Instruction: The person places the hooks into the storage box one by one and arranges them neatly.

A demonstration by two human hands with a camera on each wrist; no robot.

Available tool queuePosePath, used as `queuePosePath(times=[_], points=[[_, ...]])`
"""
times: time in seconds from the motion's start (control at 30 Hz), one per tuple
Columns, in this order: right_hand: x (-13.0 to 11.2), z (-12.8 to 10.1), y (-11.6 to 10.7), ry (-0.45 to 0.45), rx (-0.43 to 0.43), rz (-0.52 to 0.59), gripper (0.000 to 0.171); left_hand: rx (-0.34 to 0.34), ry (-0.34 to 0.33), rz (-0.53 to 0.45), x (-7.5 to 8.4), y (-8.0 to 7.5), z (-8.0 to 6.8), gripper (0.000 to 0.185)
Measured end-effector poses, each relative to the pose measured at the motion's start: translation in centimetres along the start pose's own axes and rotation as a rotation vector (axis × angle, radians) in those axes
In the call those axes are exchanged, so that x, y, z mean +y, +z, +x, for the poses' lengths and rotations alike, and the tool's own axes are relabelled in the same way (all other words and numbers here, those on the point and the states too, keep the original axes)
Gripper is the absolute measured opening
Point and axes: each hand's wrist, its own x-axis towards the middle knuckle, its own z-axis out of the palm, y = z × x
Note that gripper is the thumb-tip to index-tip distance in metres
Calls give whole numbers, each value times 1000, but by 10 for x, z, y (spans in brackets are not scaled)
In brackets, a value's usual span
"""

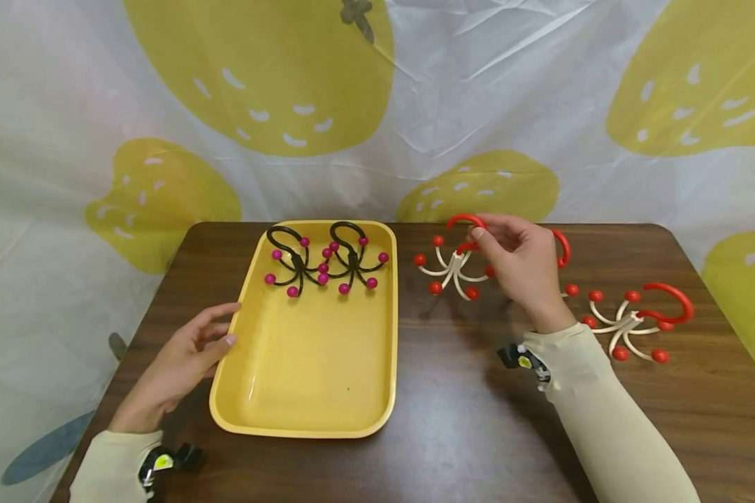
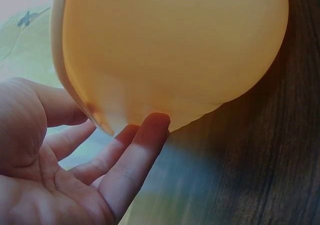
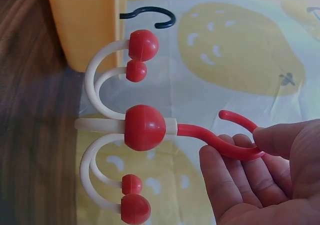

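Note:
In the head view my right hand (image 1: 521,262) pinches the red hook of a white octopus-style hanger (image 1: 456,262) with curved arms and red ball tips. The right wrist view shows this hanger (image 3: 145,127) dangling from the red hook between thumb and fingers, beside the tray. My left hand (image 1: 179,367) holds the left rim of a yellow tray (image 1: 302,363), thumb at the rim. Its fingers (image 2: 145,140) lie against the tray's outer wall. Two black hangers with magenta balls, one left (image 1: 298,264) and one right (image 1: 354,260), lie at the tray's far end.
On the brown table (image 1: 453,433), another white-and-red hanger (image 1: 629,321) lies at the right. A further one (image 1: 563,248) is mostly hidden behind my right hand. A white curtain (image 1: 428,91) with yellow fruit prints hangs behind the table.

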Motion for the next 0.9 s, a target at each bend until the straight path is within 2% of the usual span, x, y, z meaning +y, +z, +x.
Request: queuePosePath(times=[0.23,0.53,0.9], points=[[-15,1,-1,-7,-25,54,27,-4,0,1,1,-1,1,60],[-34,4,10,-28,-72,131,27,-6,-2,8,1,-2,0,60],[-52,3,21,-82,-107,124,26,-13,0,1,2,-1,0,60]])
